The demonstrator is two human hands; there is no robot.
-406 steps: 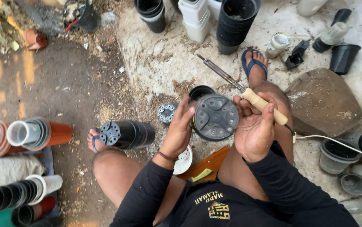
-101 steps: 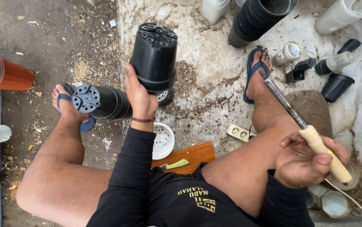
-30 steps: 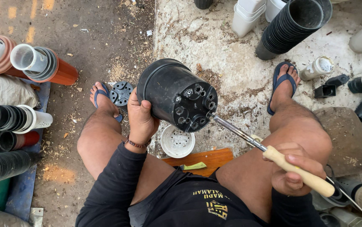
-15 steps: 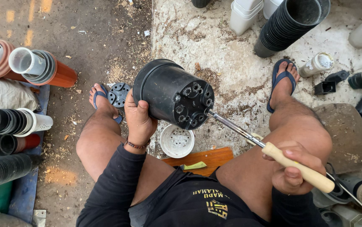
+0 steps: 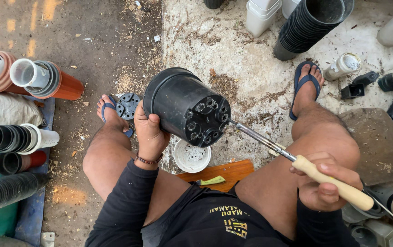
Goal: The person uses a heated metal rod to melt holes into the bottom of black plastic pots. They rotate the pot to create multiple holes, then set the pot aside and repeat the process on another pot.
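Observation:
My left hand grips the side of a black plastic pot, tilted so its holed bottom faces me. My right hand is wrapped around the pale wooden handle of a soldering iron. Its metal shaft runs up left, and the tip touches the pot's bottom near the right edge. A cable leaves the handle toward the lower right. I sit with knees apart, both feet in blue sandals.
A white pot and an orange board lie between my legs. A lying black pot is by my left foot. Stacks of black, white and orange pots lie left; a black stack stands at the top right.
The pot went from held up at arm's length to tilted with its bottom toward me. The iron's tip came up against the bottom and has stayed there over the last second.

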